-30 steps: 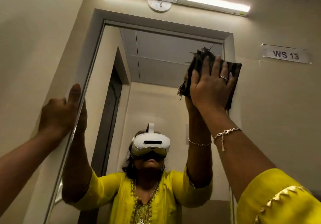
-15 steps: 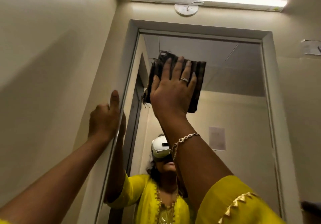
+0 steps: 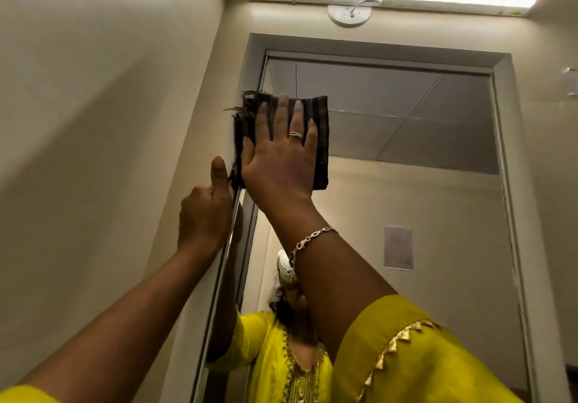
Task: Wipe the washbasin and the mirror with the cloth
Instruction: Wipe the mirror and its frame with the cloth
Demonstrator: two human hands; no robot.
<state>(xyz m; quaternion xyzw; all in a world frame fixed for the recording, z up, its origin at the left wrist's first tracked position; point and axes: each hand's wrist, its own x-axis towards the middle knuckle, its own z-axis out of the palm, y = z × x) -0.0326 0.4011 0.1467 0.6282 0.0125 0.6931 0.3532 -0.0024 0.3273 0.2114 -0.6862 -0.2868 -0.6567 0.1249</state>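
Pressing cloth [image 3: 320, 140] on mirror [image 3: 406, 183] w/ flat spread R hand [image 3: 278, 165], L hand [image 3: 203, 215] gripping frame edge [image 3: 230, 246].

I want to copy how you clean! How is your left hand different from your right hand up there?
The right hand lies flat with fingers spread, pressing the dark cloth on the mirror; the left hand holds no cloth. The left hand curls on the mirror's left edge, thumb up, lower than the right hand. The right hand has a ring, with a bracelet at its wrist; the left shows none. Both reach upward from yellow sleeves.
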